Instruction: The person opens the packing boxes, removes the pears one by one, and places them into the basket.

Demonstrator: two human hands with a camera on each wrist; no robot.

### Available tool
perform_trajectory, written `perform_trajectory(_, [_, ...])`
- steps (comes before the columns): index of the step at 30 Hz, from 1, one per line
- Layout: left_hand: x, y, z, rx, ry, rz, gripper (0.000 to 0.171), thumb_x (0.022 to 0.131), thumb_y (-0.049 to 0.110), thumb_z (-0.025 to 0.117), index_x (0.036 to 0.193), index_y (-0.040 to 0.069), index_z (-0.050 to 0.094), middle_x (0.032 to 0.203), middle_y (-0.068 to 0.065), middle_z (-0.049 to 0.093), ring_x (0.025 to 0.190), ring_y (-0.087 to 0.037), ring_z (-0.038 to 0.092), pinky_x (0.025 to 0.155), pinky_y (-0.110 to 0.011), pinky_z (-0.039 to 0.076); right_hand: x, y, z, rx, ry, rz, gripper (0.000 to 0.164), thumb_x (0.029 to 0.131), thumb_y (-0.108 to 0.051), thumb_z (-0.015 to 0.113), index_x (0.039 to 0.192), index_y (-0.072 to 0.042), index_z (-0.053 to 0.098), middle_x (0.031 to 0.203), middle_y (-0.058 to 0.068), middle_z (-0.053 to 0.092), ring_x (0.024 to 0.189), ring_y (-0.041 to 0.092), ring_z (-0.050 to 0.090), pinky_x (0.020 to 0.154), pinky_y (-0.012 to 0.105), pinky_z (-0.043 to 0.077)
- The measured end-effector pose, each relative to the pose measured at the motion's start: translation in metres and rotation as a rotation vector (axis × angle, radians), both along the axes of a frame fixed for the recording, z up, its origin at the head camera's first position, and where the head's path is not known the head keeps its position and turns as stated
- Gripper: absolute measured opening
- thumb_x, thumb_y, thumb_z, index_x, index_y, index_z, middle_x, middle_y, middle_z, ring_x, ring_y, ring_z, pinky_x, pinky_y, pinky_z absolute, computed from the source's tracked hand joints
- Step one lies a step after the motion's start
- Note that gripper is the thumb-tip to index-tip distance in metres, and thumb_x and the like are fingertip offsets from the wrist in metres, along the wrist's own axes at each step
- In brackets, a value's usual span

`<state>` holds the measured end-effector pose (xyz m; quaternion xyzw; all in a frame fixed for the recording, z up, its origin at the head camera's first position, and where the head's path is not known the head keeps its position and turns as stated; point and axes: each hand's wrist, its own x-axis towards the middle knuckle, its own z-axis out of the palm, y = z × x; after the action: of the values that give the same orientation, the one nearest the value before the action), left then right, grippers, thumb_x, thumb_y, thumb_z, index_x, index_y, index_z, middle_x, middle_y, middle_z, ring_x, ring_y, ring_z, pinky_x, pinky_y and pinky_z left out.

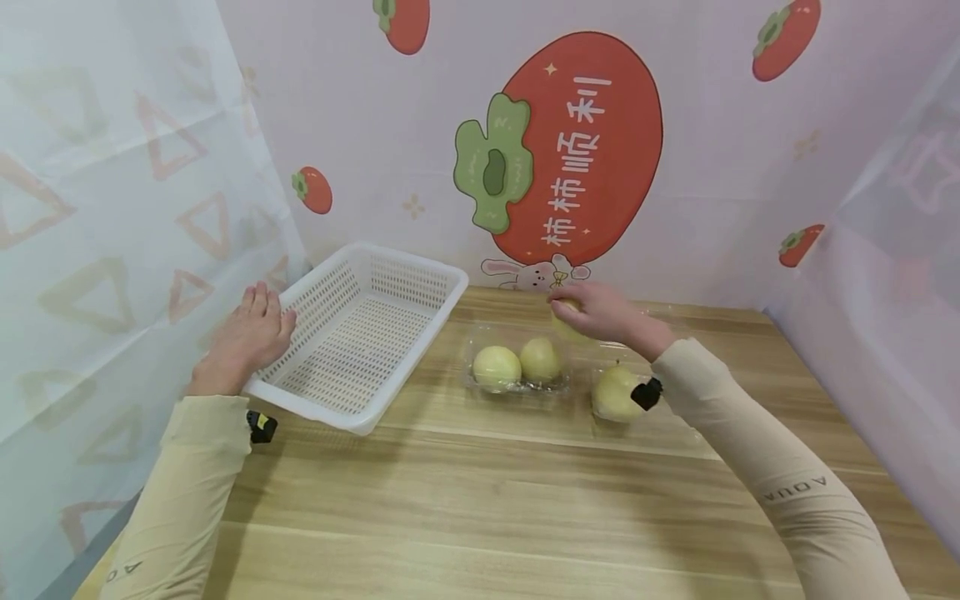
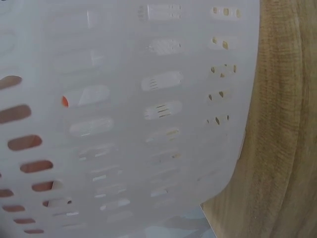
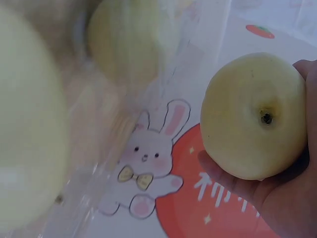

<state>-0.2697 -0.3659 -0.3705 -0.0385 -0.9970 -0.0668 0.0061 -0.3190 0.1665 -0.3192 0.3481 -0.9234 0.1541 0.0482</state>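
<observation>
My left hand [image 1: 251, 333] lies at the left rim of a white slotted plastic basket [image 1: 408, 367], fingers straight. In the left wrist view, the basket's slotted side wall [image 2: 129, 119] fills most of the picture and that hand does not show. My right hand [image 1: 596, 312] grips a round pale-yellow pear [image 3: 252, 116], raised over the clear plastic packaging. The right wrist view shows the pear's dark, dimpled end, with fingers curled under it. Below and left of this hand, two pears [image 1: 497, 368] sit in a clear plastic box [image 1: 480, 333]. Another pear [image 1: 617, 392] with a short stalk sits under my right wrist.
Everything stands on a wood-grain table [image 1: 480, 517]. A pink backdrop [image 1: 712, 150] with persimmon prints rises behind it, and white patterned sheets [image 1: 97, 208] hang at both sides. More clear packaging [image 1: 663, 312] lies behind the right forearm.
</observation>
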Motion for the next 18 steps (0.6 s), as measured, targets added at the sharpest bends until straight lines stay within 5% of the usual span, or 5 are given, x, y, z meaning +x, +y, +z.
perform_trajectory(18, [-0.001,0.001,-0.004,0.017,0.003,-0.008,0.074,0.106,0.039,0.010,0.145,-0.023,0.000,0.152,-0.043,-0.012,0.144,-0.057,-0.006,0.119,-0.064,0.003,-0.013,-0.065,-0.003,-0.122,-0.056,0.079,0.035,0.100,-0.034,0.046,0.122,-0.018,0.068,0.131,0.001,0.065,0.122,0.021,0.057,0.104,0.044,0.046])
